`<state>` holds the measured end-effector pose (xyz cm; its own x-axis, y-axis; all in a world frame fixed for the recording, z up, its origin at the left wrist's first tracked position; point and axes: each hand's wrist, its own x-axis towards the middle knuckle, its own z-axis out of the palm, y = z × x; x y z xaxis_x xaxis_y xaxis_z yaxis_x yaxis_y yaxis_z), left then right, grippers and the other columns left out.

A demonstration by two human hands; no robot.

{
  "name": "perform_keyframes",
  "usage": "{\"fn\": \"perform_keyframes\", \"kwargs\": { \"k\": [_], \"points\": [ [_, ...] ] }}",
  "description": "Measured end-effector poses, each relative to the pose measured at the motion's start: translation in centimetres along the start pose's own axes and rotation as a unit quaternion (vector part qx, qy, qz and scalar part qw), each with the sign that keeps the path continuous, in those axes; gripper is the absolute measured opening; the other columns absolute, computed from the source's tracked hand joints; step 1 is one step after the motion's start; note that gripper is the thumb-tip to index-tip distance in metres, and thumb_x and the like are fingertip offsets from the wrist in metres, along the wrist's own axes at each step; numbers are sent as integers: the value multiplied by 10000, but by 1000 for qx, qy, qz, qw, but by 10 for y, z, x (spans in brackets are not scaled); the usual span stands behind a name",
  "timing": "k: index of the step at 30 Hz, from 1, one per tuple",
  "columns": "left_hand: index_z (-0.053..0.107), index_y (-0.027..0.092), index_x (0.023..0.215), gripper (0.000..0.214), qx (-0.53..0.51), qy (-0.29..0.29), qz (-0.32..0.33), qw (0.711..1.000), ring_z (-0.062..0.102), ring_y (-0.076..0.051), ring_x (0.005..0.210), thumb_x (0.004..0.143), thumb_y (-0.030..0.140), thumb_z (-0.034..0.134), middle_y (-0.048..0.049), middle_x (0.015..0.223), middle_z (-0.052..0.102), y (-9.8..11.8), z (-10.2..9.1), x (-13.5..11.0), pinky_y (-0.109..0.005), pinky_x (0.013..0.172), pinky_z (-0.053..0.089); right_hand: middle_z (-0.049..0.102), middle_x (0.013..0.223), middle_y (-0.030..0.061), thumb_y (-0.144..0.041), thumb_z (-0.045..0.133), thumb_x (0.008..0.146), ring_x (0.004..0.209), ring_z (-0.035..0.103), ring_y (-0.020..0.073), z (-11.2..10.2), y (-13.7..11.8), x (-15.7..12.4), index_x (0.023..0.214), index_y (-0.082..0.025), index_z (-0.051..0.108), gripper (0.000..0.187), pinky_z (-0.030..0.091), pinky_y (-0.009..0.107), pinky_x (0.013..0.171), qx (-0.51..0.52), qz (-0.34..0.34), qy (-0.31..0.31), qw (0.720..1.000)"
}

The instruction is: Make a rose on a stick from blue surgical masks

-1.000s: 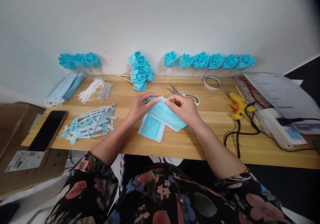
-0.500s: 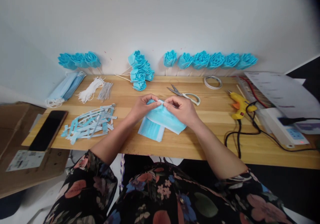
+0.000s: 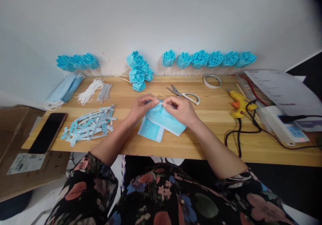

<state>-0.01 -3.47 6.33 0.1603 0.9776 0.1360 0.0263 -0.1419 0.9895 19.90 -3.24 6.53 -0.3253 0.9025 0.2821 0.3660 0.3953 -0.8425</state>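
Note:
Fingertips of my left hand (image 3: 144,107) and my right hand (image 3: 181,110) pinch the upper edge of a blue face mask (image 3: 168,119), close together near its middle. The mask's sheet hangs spread below my fingers and slants down to the right. Partly under it, a pleated blue mask piece (image 3: 151,130) lies on the wooden table. Just behind my right hand are scissors (image 3: 183,94) with pale handles, their blades apart. What exactly sits between my fingertips is partly hidden.
Blue mask flowers (image 3: 200,59) on sticks line the wall, with a bunch (image 3: 138,73) in the middle. Left are masks (image 3: 64,88), white ear loops (image 3: 91,90), wires (image 3: 104,93), cut strips (image 3: 90,124) and a phone (image 3: 48,132). Right are tape (image 3: 212,81), a glue gun (image 3: 240,103) and a power strip (image 3: 285,127).
The view has shifted slightly, so objects on the table appear a little farther left. Both hands keep their pinch on the mask with only slight finger movement.

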Motion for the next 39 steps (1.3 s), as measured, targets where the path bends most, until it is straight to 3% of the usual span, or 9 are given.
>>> {"fn": "perform_keyframes", "kwargs": {
  "k": [4, 9, 14, 21, 28, 34, 36, 39],
  "points": [
    [764, 217, 675, 188, -9, 63, 26, 998, 621, -217, 1022, 729, 383, 834, -45, 969, 697, -5, -8, 5, -330, 897, 468, 646, 665, -12, -289, 624, 859, 588, 502, 111, -2, 0, 2, 774, -191, 670, 138, 363, 269, 583, -11, 14, -2, 1000],
    [729, 197, 709, 257, -82, 125, 8, 989, 609, -168, 914, 725, 433, 831, -33, 982, 686, -13, -17, 12, -297, 859, 470, 649, 676, -17, -286, 629, 847, 603, 498, 114, -3, 3, 3, 772, -196, 670, 124, 381, 278, 613, -12, 19, 5, 1000],
    [669, 188, 687, 337, -128, 103, -33, 986, 561, -129, 766, 709, 467, 857, 2, 795, 642, -14, -12, 12, -267, 766, 444, 623, 646, -22, -292, 620, 843, 586, 480, 115, -1, 5, 4, 753, -199, 657, 135, 375, 277, 600, -9, 17, 14, 1000],
    [717, 194, 670, 331, -133, 64, -48, 988, 611, -167, 882, 594, 431, 934, -19, 866, 705, -19, -2, 10, -279, 814, 441, 660, 681, -6, -313, 612, 843, 606, 520, 125, 3, 5, 3, 765, -202, 652, 142, 374, 273, 592, 3, 19, 7, 1000],
    [709, 190, 706, 329, -169, 110, -47, 978, 574, -129, 801, 629, 423, 928, 4, 872, 692, -16, -11, 12, -258, 756, 432, 641, 670, -8, -315, 613, 844, 606, 515, 125, 2, 7, 4, 758, -200, 651, 149, 370, 275, 598, -4, 15, 11, 1000],
    [664, 179, 657, 380, -160, 61, -60, 983, 624, -138, 814, 614, 442, 935, -5, 828, 708, -16, -2, 10, -259, 784, 469, 645, 672, -12, -316, 613, 845, 592, 495, 120, 2, 6, 3, 768, -202, 658, 145, 369, 274, 594, -10, 14, 5, 1000],
    [644, 181, 671, 394, -152, 88, -36, 984, 638, -136, 798, 629, 468, 912, -9, 846, 720, -12, -9, 12, -271, 800, 493, 624, 652, -19, -322, 617, 847, 584, 480, 119, 1, 6, 4, 766, -202, 662, 151, 367, 274, 591, -9, 18, 12, 1000],
    [600, 183, 695, 377, -88, 169, 27, 981, 679, -150, 820, 694, 473, 841, -33, 882, 744, 2, -35, 17, -314, 868, 537, 593, 624, -27, -343, 627, 842, 579, 468, 121, -1, 7, 4, 765, -204, 667, 164, 368, 276, 586, 0, 25, 33, 999]
  ]
}}
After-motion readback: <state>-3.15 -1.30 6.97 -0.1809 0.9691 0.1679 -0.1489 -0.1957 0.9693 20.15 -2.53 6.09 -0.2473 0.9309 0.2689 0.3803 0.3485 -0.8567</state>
